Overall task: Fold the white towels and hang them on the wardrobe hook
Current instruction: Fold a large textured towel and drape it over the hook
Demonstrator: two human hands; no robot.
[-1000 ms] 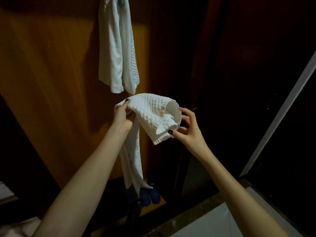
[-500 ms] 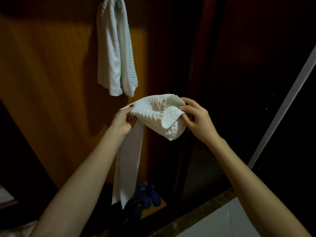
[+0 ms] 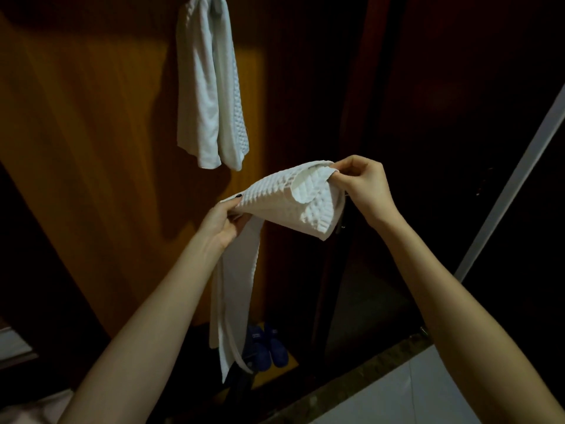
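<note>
- Since a second ago the right hand has come up from beneath the rolled end to its upper edge, and the loose tail now hangs longer and straighter.
- Nearest, the left hand grips the waffle towel at its left end, thumb on top and fingers curled under, the cloth bunched in the fist.
- The right hand pinches the top hem of the doubled-over end between thumb and fingertips. A flap curls out just below the pinch.
- That towel is held in the air between both hands and seems to touch nothing else. Its tail drops from the left hand toward the wardrobe floor and ends in front of a pair of blue slippers.
- Handling, as I judge it:
  - The towel looks light and limp, and the waffle weave should give the fingers purchase, so slipping is unlikely.
  - It will not keep a crease, so any fold will likely fall open unless its edges stay pinched.
  - Hems and corners, with both layers taken together, look like the best hold, better than mid-cloth.
  - The long tail probably wants gathering up first, or its weight may drag the fold apart.
- Farthest, the hung towel drapes over the hook high on the wardrobe door. Its two legs hang side by side against the wood, well above the held one.
- The hook looks small and is already loaded, so a second towel would need a centred fold to sit without sliding off.
</note>
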